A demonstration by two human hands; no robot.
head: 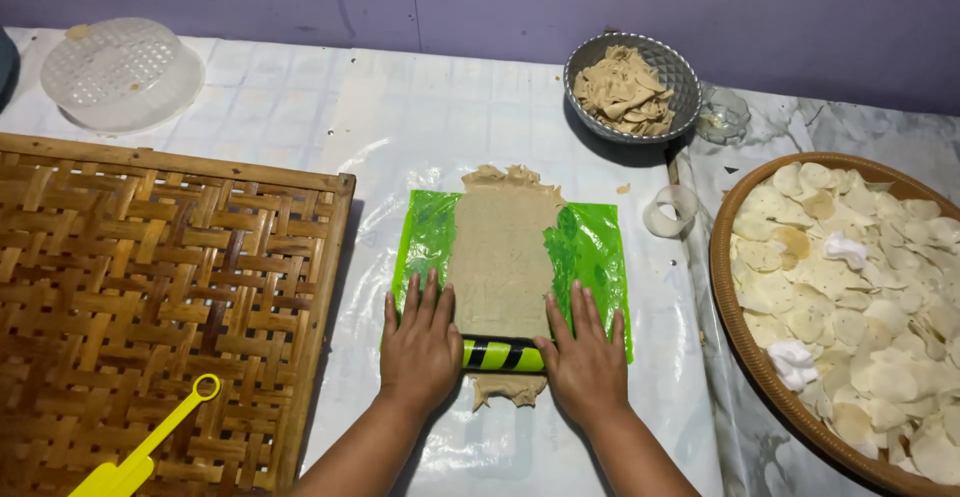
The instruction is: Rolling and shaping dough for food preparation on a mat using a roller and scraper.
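Observation:
A flat strip of tan dough (500, 247) lies under a green plastic sheet (592, 247) on the white table cover. Across its near end lies a roller with green and black stripes (502, 355). My left hand (420, 347) presses palm down on the roller's left end, fingers spread forward onto the green sheet. My right hand (585, 357) does the same on the right end. A ragged bit of dough (508, 389) sticks out below the roller.
A woven bamboo tray (150, 297) lies at the left with a yellow plastic tool (145, 447) on it. A round basket (735, 307) of thin pale discs sits at the right. At the back are a grey bowl of dough scraps (628, 87), a clear plastic cover (120, 72) and a tape ring (670, 212).

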